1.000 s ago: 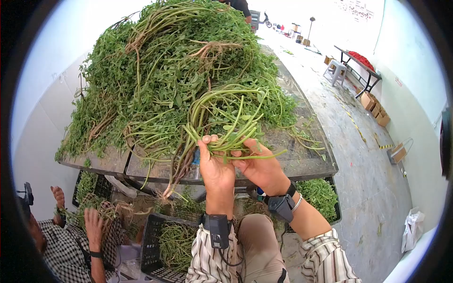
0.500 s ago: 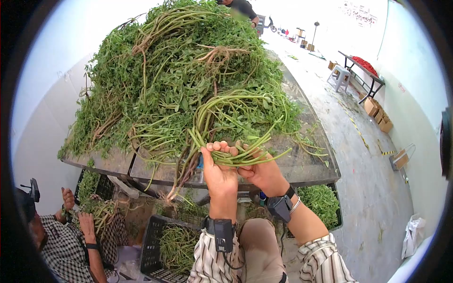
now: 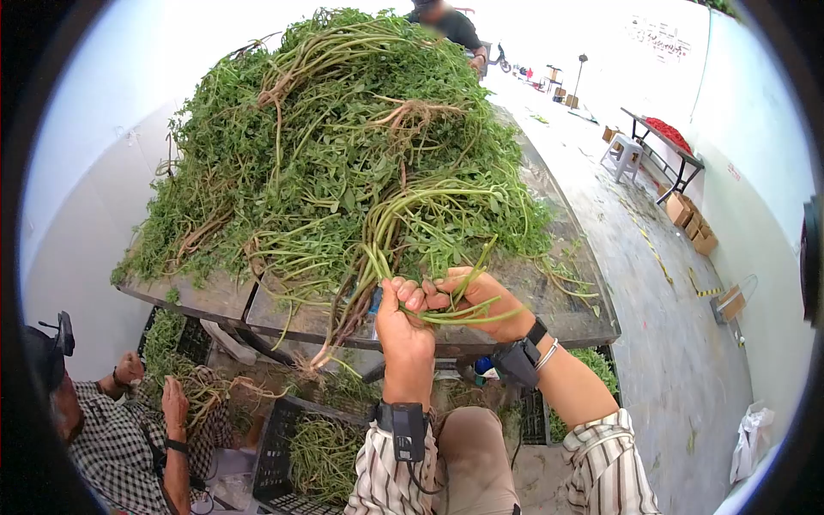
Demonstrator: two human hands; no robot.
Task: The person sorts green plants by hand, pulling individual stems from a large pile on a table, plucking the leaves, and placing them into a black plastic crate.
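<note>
My left hand [image 3: 403,330] is closed around a bunch of long green plant stems [image 3: 378,257] at the front of a large leafy heap [image 3: 335,154]. Brown, rooty stalk ends [image 3: 330,343] hang down past the table's edge beside that hand. Close by on its right, my right hand [image 3: 487,307] has its fingers curled on a few green stems, whose cut ends [image 3: 481,313] stick out to the right. Fingers of both hands nearly meet, so part of their grip is hidden.
The heap covers much of a dark table [image 3: 575,318]. Below stand a black crate [image 3: 275,446] of stems and another crate [image 3: 592,365] of leafy greens. A person in a checked shirt [image 3: 116,429] handles rooted stalks at left; another person [image 3: 451,26] is behind the heap.
My right hand has turned, and fewer stems spread out from it. The camera view has shifted slightly, so the heap appears lower. At left, the co-worker's rooted stalks now extend further right.
</note>
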